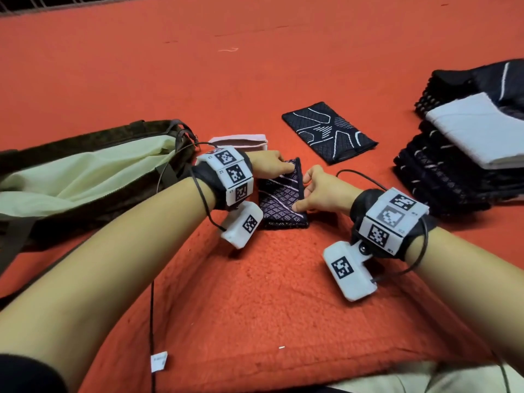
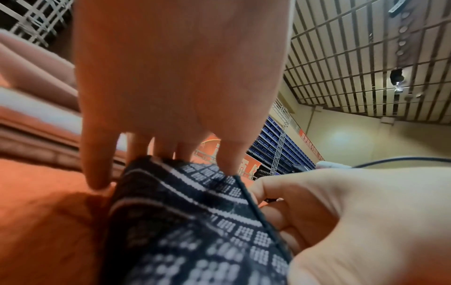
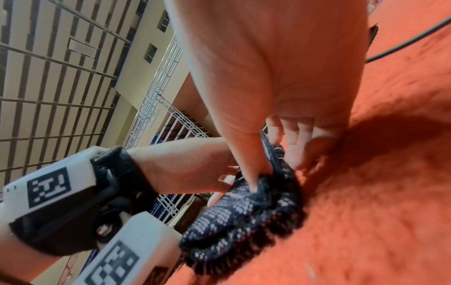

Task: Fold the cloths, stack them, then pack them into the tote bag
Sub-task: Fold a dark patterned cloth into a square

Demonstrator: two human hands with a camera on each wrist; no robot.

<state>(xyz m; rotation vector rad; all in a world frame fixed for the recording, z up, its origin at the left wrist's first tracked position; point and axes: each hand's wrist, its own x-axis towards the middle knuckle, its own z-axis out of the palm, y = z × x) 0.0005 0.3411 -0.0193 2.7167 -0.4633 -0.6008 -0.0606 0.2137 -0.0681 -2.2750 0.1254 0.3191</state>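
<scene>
Two hands work one small dark patterned cloth (image 1: 280, 191) lying folded on an orange carpet, in the middle of the head view. At nine o'clock of the cloth, the left hand (image 1: 269, 165) lays near-straight fingers (image 2: 229, 162) on its far edge, seemingly pressing it flat; this grip is spread, clasping nothing. At three o'clock, the right hand (image 1: 323, 194) pinches the cloth's near right edge between thumb and curled fingers (image 3: 296, 146), likely to line up the layers of the fold.

Another folded dark cloth (image 1: 329, 131) lies flat at one o'clock, a pink folded cloth (image 1: 241, 141) at eleven. A pile of dark and white cloths (image 1: 459, 154) waits at three o'clock, probably unfolded stock. An open tote bag (image 1: 85, 171) with pale lining lies at nine o'clock, within reach for packing.
</scene>
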